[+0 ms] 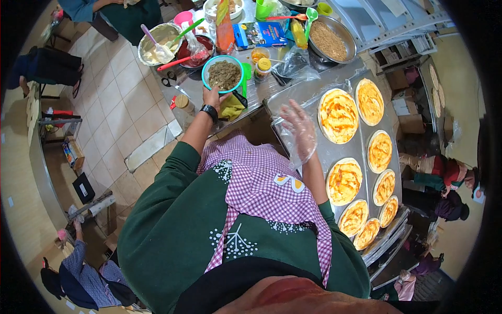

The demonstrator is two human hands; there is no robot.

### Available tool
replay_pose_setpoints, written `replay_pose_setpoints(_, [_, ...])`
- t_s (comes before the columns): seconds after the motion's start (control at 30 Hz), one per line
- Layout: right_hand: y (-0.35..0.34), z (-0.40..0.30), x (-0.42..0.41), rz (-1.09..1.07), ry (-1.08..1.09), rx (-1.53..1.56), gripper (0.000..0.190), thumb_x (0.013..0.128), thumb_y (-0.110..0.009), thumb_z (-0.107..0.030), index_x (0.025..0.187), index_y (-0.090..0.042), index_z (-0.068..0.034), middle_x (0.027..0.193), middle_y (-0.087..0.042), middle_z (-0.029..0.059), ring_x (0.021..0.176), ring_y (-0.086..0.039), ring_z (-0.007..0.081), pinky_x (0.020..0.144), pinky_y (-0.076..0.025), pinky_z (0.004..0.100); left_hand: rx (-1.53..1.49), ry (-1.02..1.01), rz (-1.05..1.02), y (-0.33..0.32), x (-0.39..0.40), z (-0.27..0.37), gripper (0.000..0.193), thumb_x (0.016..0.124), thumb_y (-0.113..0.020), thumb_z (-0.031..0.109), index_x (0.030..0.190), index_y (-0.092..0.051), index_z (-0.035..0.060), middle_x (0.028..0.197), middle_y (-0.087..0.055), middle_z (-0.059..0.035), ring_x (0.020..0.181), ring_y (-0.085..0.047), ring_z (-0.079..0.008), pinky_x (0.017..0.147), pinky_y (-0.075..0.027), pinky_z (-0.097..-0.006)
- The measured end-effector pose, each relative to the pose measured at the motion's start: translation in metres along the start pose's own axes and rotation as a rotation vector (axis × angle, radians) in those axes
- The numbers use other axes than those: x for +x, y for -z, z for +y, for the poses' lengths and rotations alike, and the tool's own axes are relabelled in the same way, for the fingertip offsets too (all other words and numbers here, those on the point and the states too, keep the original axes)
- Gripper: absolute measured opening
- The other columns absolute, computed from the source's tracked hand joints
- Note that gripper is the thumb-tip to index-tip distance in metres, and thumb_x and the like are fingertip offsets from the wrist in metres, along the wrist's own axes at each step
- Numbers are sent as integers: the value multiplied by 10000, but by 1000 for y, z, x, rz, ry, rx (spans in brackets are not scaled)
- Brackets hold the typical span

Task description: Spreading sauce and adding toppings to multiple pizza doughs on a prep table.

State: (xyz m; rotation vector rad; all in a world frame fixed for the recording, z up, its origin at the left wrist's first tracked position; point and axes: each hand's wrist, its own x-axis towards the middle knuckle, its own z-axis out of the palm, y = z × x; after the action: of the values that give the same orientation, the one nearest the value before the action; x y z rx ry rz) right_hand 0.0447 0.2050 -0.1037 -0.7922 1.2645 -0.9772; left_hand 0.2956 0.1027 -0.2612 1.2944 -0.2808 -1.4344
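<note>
My left hand (212,98) grips the near rim of a turquoise-edged bowl (203,74) that holds brown ground filling (224,75). A clear plastic glove covers my right hand (299,125), which is raised with fingers spread and holds nothing. Beside it on the right, metal baking trays (313,152) carry several round flat doughs, such as this large one (338,116), spread with a pale and orange-red topping. Just behind the bowl stand a bowl of dark red sauce (184,51) and a bowl of creamy mixture (147,46) with spatulas in it.
A wide steel bowl of brown crumbs (329,41), a yellow-lidded jar (262,67), a green spatula (246,78), black-handled scissors (168,79) and a yellow cloth (232,108) are on the table. Metal racking (404,31) rises behind the trays. Other people stand around the room's edges.
</note>
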Motion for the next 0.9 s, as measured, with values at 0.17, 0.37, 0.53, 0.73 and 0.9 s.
replay_pose_setpoints(0.17, [-28, -1, 18, -78, 392, -655, 504, 784, -620, -174, 1240, -447, -43, 1183, -525, 160, 1065, -521, 301, 893, -421, 366, 50, -115, 67, -8, -47, 5, 632, 799, -371, -28, 1352, -166, 199, 1258, -386, -158, 1013, -541, -302, 638, -577, -407])
replay_pose_setpoints(0.37, [-74, 19, 57, -285, 979, -1309, 466, 751, -587, -168, 1206, -489, -135, 1268, -444, 175, 1146, -445, 340, 941, -382, 393, 379, -261, -300, 0, -124, 30, 702, 774, -383, 27, 1397, -108, 200, 1272, -395, -151, 1016, -538, -249, 553, -560, -311])
replay_pose_setpoints(0.53, [-79, 8, 44, -381, 824, -1659, 475, 778, -546, -282, 1234, -462, -180, 1287, -407, 153, 1209, -370, 311, 965, -352, 390, 436, -170, -425, 6, -148, 18, 682, 773, -409, 76, 1403, -148, 107, 1337, -344, -122, 1202, -363, -236, 1000, -309, -333])
replay_pose_setpoints(0.73, [-60, 21, 26, -427, 373, -1613, 502, 701, -633, -422, 1102, -557, -129, 1039, -553, 193, 978, -542, 349, 820, -450, 428, 406, -130, -560, -2, -165, 7, 747, 699, -369, -52, 1397, -168, 123, 1375, -296, -116, 1200, -372, -224, 887, -425, -318])
replay_pose_setpoints(0.9, [-37, 49, 30, -449, 320, -1547, 357, 714, -625, -332, 955, -609, -69, 925, -591, 219, 855, -589, 358, 763, -470, 436, 464, -187, -767, -12, -161, 5, 762, 668, -389, -37, 1390, -175, 75, 1383, -290, -136, 1293, -259, -209, 1071, -141, -297])
